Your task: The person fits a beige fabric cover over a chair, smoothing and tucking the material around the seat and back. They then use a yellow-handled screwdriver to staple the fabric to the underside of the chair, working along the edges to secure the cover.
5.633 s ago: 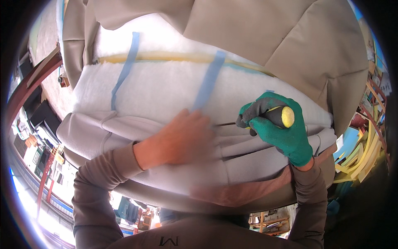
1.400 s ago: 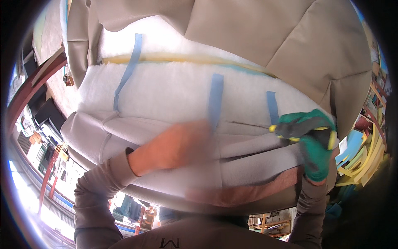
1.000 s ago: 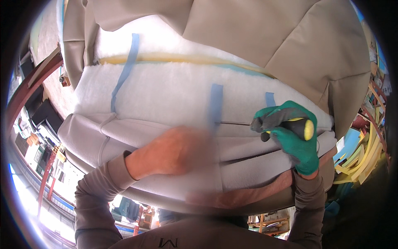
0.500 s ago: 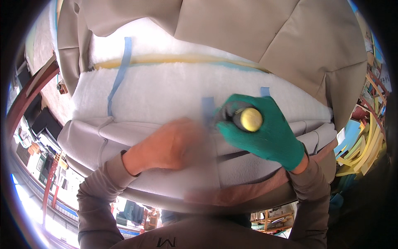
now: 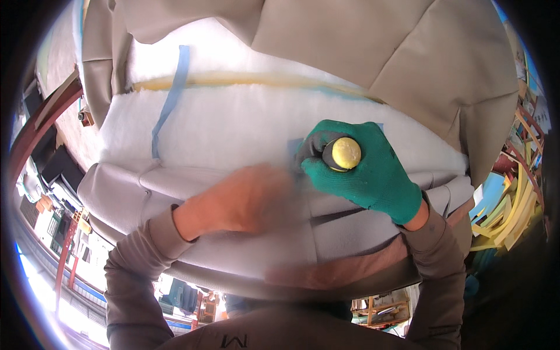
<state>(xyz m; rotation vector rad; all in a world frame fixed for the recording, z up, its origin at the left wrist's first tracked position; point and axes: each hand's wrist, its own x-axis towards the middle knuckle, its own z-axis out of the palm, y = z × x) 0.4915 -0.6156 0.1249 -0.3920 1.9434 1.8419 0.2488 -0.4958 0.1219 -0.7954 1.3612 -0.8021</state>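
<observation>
My right hand (image 5: 367, 169), in a green knitted glove with a grey palm, is closed round a tool whose round yellow handle end (image 5: 346, 153) points up at me. The tool's working end is hidden below the glove. Bare, my left hand (image 5: 233, 198) is curled closed over the grey fabric (image 5: 204, 256). Its fingertips are blurred, and whatever they hold cannot be made out. Beyond both hands lies white fluffy padding (image 5: 233, 122), with a blue strip (image 5: 167, 111) across its left part. Taupe leather-like cover material (image 5: 338, 41) is folded back over the far side.
Yellow foam offcuts (image 5: 513, 216) and a light-blue foam piece (image 5: 490, 189) are piled at the right. A reddish-brown frame bar (image 5: 46, 122) stands at the left. A brownish strip (image 5: 350, 265) runs along the near edge of the grey fabric.
My gloved right hand has shifted slightly left and away from me with the tool, covering more of the blue patches behind it. My left hand has barely moved.
</observation>
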